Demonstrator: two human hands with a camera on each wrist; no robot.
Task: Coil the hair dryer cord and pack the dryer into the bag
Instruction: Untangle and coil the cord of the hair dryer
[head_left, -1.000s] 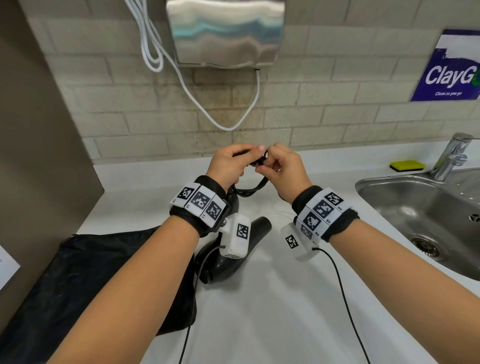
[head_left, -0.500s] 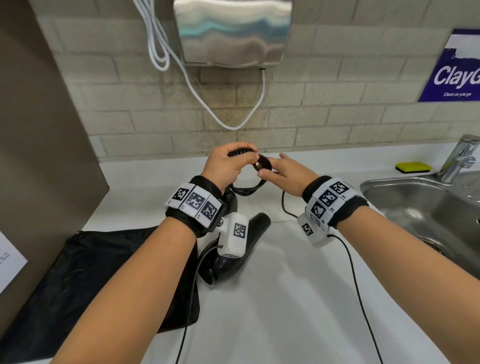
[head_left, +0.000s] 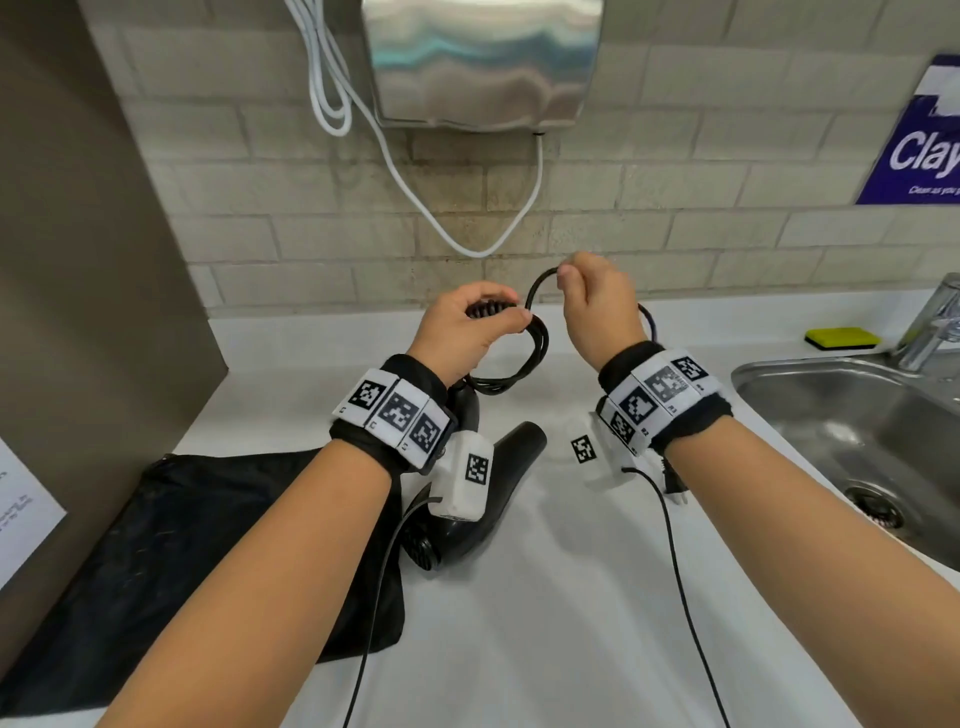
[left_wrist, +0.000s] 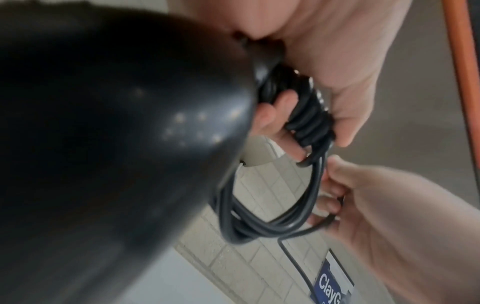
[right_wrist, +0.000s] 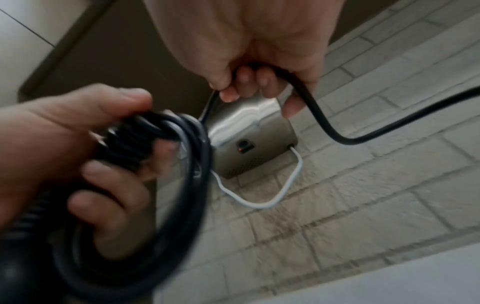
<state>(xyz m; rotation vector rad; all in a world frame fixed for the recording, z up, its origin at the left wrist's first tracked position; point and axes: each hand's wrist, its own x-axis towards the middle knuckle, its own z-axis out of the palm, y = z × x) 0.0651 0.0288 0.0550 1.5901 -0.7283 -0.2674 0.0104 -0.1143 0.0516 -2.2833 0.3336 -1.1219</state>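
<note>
The black hair dryer (head_left: 511, 452) lies on the white counter (head_left: 519, 623), partly under my left wrist. My left hand (head_left: 511, 317) grips several coiled loops of its black cord (head_left: 519, 371) above the dryer's handle. To the right and slightly higher, my right hand (head_left: 563, 273) pinches the cord's free run, which arcs down to the coil. The plug (head_left: 675, 486) lies on the counter beneath my right wrist. The black bag (head_left: 208, 545) lies flat at the left. In the left wrist view the dryer (left_wrist: 116, 144) fills the left side, with the coil (left_wrist: 272, 216) beside it.
A steel sink (head_left: 779, 395) with a tap (head_left: 930, 327) is at the right, a yellow sponge (head_left: 841, 338) behind it. A steel hand dryer (head_left: 483, 62) with a white cable (head_left: 467, 244) hangs on the tiled wall. A brown panel (head_left: 78, 260) bounds the left.
My right hand has risen from beside the coil and drawn a stretch of cord up into a new arc. The left hand keeps its hold on the loops.
</note>
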